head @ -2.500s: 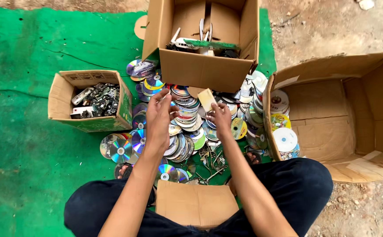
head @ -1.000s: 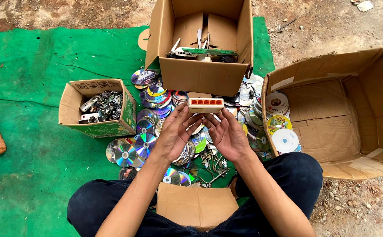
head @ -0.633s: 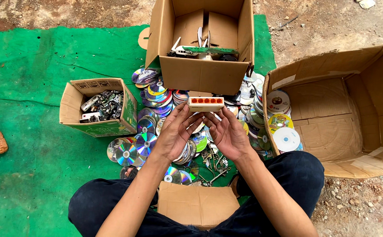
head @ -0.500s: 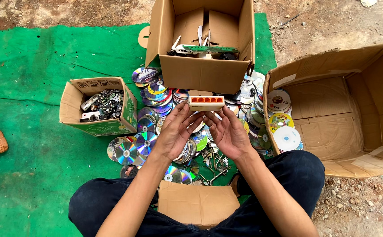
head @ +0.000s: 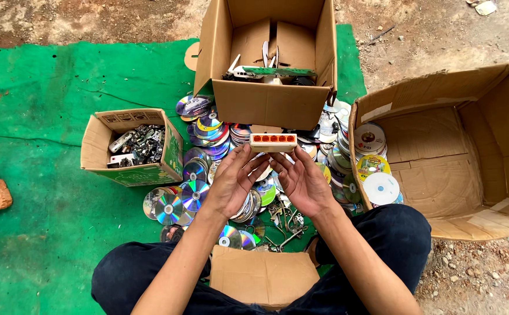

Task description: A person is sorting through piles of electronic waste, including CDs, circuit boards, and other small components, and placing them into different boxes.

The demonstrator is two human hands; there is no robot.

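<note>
- Nearest us, a flat cardboard piece (head: pixel 264 275) lies between our knees on the green mat (head: pixel 44 233), which is spread over bare dirt ground (head: pixel 435 35).
- Our left hand (head: pixel 234 184) and right hand (head: pixel 302 182) hold a small white block with orange ports (head: pixel 272 142) by its ends, fingertips closed on it, above the pile of discs (head: pixel 207 169).
- Left sits a small box of metal parts (head: pixel 133 147); right, a big box tipped on its side (head: pixel 458 146).
- Farthest, a tall open box (head: pixel 269 64) stands at the mat's far edge.

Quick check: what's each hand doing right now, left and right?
Left hand: fingers curled on the small white box with orange ports, holding it.
Right hand: fingertips on the same box, holding it from the other side.
</note>
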